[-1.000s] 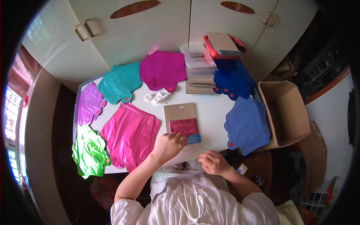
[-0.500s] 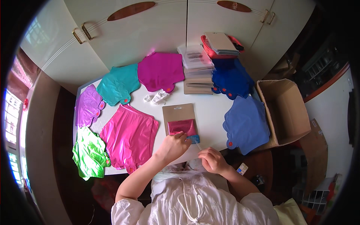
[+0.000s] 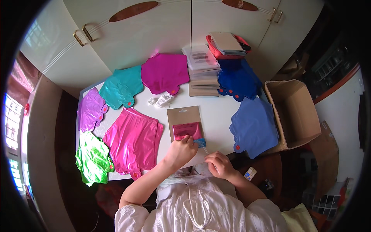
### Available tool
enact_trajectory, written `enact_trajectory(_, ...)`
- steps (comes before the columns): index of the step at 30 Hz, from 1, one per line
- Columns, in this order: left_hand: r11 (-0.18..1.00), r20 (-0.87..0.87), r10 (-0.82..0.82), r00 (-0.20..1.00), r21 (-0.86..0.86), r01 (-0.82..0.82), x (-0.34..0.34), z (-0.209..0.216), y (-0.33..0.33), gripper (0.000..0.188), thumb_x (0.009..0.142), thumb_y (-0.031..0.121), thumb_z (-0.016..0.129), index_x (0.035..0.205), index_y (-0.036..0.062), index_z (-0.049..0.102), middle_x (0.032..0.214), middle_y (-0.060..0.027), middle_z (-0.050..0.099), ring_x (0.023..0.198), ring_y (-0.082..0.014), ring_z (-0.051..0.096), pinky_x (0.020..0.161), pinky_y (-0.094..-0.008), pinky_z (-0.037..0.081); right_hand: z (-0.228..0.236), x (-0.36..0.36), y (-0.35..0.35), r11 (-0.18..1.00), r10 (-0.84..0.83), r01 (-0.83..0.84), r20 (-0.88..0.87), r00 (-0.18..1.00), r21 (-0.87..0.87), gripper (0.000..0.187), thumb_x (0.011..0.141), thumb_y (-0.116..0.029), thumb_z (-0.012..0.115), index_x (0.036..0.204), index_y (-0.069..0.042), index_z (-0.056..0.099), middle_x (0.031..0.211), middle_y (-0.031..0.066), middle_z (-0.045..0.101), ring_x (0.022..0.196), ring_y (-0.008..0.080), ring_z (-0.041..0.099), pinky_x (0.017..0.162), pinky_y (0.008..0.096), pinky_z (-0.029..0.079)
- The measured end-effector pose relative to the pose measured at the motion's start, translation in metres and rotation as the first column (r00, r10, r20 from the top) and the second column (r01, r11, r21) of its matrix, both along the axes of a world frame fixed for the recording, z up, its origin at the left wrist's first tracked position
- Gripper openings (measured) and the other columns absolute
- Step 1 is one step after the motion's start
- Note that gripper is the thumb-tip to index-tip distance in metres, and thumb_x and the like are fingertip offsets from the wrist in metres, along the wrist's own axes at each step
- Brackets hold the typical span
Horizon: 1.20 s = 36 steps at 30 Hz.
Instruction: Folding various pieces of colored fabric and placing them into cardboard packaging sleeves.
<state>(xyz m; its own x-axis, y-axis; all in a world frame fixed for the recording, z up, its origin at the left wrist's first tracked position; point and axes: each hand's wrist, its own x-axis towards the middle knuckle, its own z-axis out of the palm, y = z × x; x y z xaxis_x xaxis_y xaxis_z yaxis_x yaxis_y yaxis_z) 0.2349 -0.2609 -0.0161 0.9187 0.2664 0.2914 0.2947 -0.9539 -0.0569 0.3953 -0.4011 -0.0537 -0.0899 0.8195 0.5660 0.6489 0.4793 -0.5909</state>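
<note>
A brown cardboard backing card [image 3: 184,114] with a hang slot lies at the middle front of the white table. On its lower part rests a folded pink foil packet [image 3: 188,130], shiny and dark pink. My left hand [image 3: 183,150] is closed at the packet's lower edge, fingers curled down and their tips hidden. Beside those fingers a small blue piece [image 3: 200,142] shows at the card's lower right corner. From there a thin clear straw [image 3: 205,149] slants down to my right hand [image 3: 218,164], which pinches its end near the table's front edge.
Flat foil balloon stacks surround the work: pink [image 3: 133,139], green [image 3: 92,158], purple [image 3: 91,108], teal [image 3: 121,87], magenta [image 3: 165,73], dark blue [image 3: 239,79], light blue [image 3: 254,127]. Crumpled white material [image 3: 162,100], stacked cards [image 3: 203,83], a red basket [image 3: 212,48] and a cardboard box [image 3: 295,108] also stand here.
My left hand has shifted very slightly, staying closed at the packet's lower edge. My right hand keeps its pinch on the straw. The view has tilted a little.
</note>
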Motion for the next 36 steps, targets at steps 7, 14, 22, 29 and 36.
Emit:
enact_trajectory(7, 0.985, 0.013, 0.041, 0.999, -0.168, -0.038, -0.002, -0.005, 0.014, 0.006, 0.074, 0.011, 0.062, 0.072, 0.0082, 0.057, 0.07, -0.0038, 0.061, 0.065, -0.0194, 0.066, 0.052, -0.0319, 0.053, 0.004, -0.003, -0.002, 0.999, 0.023, -0.026, 0.062, 0.998, 0.044, 0.024, 0.07, 0.005, 0.062, 0.091, -0.003, 0.058, 0.093, 0.0079, 0.063, 0.083, 0.0254, 0.062, 0.076, 0.0358, 0.052)
enact_trajectory(14, 0.943, 0.052, 0.096, 0.994, -0.323, -0.074, -0.001, -0.001, 0.02, 0.007, 0.074, 0.014, 0.065, 0.075, 0.0092, 0.06, 0.069, -0.004, 0.06, 0.059, -0.025, 0.062, 0.052, -0.037, 0.051, 0.002, -0.013, 0.007, 0.996, 0.012, -0.029, 0.219, 0.976, 0.079, 0.021, 0.069, -0.002, 0.065, 0.089, -0.004, 0.061, 0.092, 0.0064, 0.063, 0.084, 0.0223, 0.062, 0.077, 0.0338, 0.053)
enact_trajectory(22, 0.933, 0.066, 0.105, 0.992, -0.352, -0.075, -0.004, 0.003, 0.015, 0.007, 0.073, 0.015, 0.066, 0.074, 0.0107, 0.061, 0.072, -0.0016, 0.06, 0.065, -0.0224, 0.063, 0.052, -0.0369, 0.05, 0.01, -0.017, 0.006, 0.99, -0.135, 0.113, 0.393, 0.909, 0.079, 0.016, 0.073, -0.009, 0.064, 0.088, -0.004, 0.061, 0.09, 0.0045, 0.062, 0.085, 0.0208, 0.059, 0.076, 0.0346, 0.051)
enact_trajectory(29, 0.951, 0.094, -0.033, 0.995, -0.302, 0.061, -0.006, -0.002, 0.018, 0.023, 0.076, 0.023, 0.068, 0.092, 0.0086, 0.061, 0.125, -0.0158, 0.052, 0.128, -0.0362, 0.043, 0.103, -0.0485, 0.037, 0.01, -0.014, 0.014, 0.995, -0.034, 0.071, 0.435, 0.9, -0.07, 0.035, 0.074, -0.021, 0.068, 0.101, 0.0, 0.06, 0.11, 0.0108, 0.059, 0.103, 0.0245, 0.055, 0.092, 0.0349, 0.047)
enact_trajectory(36, 0.944, 0.062, 0.002, 0.998, -0.329, 0.018, -0.01, -0.023, 0.021, 0.053, 0.086, 0.037, 0.058, 0.126, 0.0034, 0.049, 0.144, -0.0251, 0.036, 0.135, -0.0431, 0.032, 0.111, -0.0526, 0.025, 0.026, 0.005, 0.007, 0.983, 0.134, -0.057, 0.466, 0.875, -0.175, 0.066, 0.072, -0.041, 0.075, 0.117, 0.004, 0.057, 0.128, 0.0161, 0.053, 0.112, 0.0274, 0.052, 0.1, 0.0365, 0.042)
